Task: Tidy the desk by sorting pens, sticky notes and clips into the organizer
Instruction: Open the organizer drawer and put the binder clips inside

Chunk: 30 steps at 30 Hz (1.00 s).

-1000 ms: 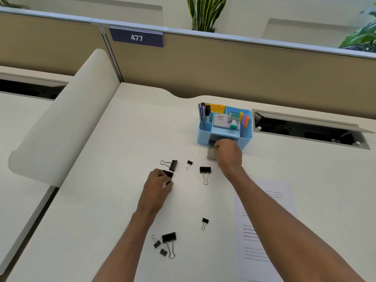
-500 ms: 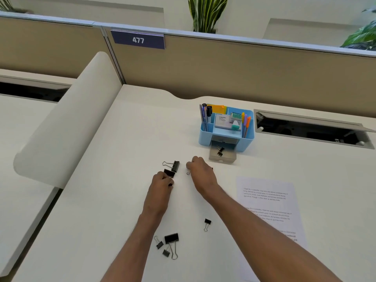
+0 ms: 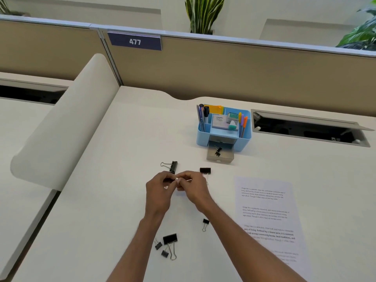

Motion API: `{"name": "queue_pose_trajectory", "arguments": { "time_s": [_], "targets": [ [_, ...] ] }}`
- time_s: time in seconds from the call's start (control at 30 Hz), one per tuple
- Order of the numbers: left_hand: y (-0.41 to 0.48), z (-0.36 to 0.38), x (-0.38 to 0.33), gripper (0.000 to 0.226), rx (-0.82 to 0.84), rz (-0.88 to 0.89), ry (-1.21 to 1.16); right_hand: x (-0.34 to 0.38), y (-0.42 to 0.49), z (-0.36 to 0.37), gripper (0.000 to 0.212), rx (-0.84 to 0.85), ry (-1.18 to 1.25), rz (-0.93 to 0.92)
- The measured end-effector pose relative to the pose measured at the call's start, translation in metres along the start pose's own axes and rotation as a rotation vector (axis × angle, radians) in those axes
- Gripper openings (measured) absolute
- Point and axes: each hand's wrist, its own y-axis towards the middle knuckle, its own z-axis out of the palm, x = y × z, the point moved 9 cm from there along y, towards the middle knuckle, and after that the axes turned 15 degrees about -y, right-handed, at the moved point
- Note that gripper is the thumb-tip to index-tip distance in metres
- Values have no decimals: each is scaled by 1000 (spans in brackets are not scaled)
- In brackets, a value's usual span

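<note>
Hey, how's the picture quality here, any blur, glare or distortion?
Head view: soft even light, no glare; wide-angle lens bows the beige partition wall; left hand and right hand, pinching small black binder clips, look motion-blurred; text low on the white printed paper sheet is smeared.

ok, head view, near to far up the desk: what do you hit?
Three-clip cluster → lone small clip → left hand and right hand, pinching a held clip between them → open drawer with one drawer clip inside → blue organizer → 477 sign.
</note>
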Motion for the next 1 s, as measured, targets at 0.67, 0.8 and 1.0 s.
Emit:
{"name": "queue_pose_trajectory", "arguments": {
  "time_s": [0.67,0.8,1.0],
  "targets": [
    [43,125,-32,13,127,-258,-520,1,21,-134,22,-152,253,-178],
    [61,144,-40,15,201,-227,-468,8,39,-165,19,-242,-13,-206],
    [83,156,-44,18,105,-90,-135,10,61,-172,18,-417,-411,-201]
  ]
}}
